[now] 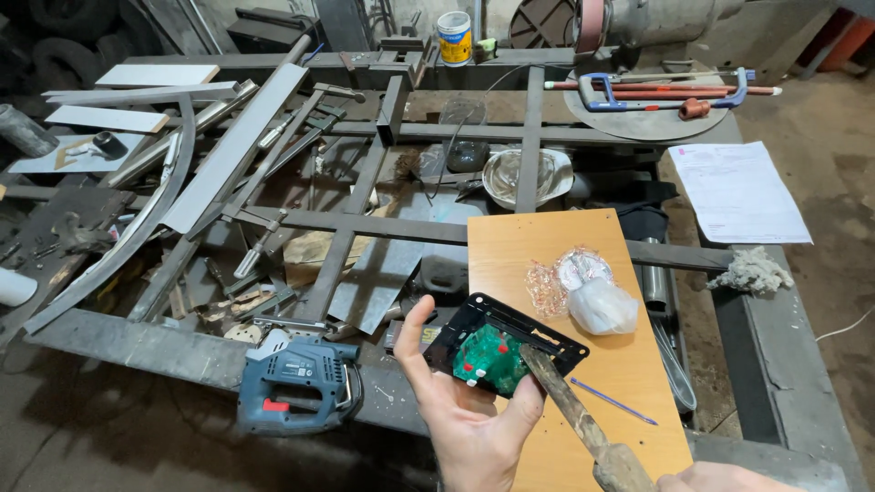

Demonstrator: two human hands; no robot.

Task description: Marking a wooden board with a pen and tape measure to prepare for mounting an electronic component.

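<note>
Ahead of the hand stands a cluttered steel-frame workbench (410, 228) strewn with metal offcuts. A bare, dusty concrete floor (838, 182) runs to its right; dim light throughout.

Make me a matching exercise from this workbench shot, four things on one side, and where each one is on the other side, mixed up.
Things:
1. black frame with green circuit board
2. blue jigsaw
3. hacksaw
4. sheet of paper

Places:
A. on the round metal plate at the back
B. in the left hand
C. on the right side of the bench
D. on the front edge of the bench, left of the hands

Pairs: 1-B, 2-D, 3-A, 4-C
</note>
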